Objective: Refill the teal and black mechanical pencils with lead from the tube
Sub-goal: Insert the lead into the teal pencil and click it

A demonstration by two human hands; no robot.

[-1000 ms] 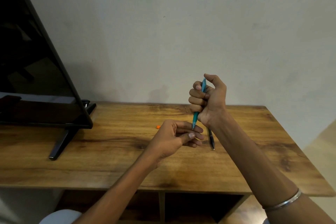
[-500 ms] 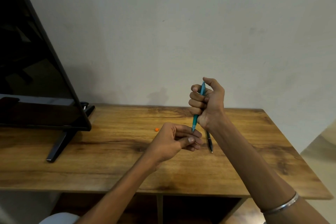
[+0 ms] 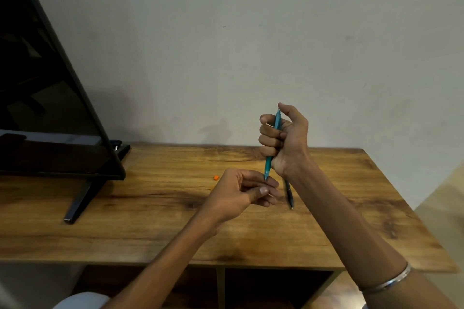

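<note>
My right hand (image 3: 285, 140) is fisted around the teal mechanical pencil (image 3: 272, 144), which stands almost upright with its tip down, my thumb raised beside its top end. Just below it, my left hand (image 3: 242, 192) has its fingers curled and pinched together at the pencil's tip; something thin and pale pokes out between its fingers, too small to name. The black mechanical pencil (image 3: 289, 194) lies on the wooden table (image 3: 150, 221) under my right wrist, partly hidden by it. No lead tube is clearly visible.
A small orange piece (image 3: 215, 177) lies on the table left of my hands. A large black TV (image 3: 50, 108) on a slanted stand (image 3: 80, 200) fills the left side. The wall rises right behind the table. The table's right edge is near my right forearm.
The view has shifted slightly. My right thumb has lifted off the teal pencil's top. Both hands stay where they were, the left still at the pencil's tip.
</note>
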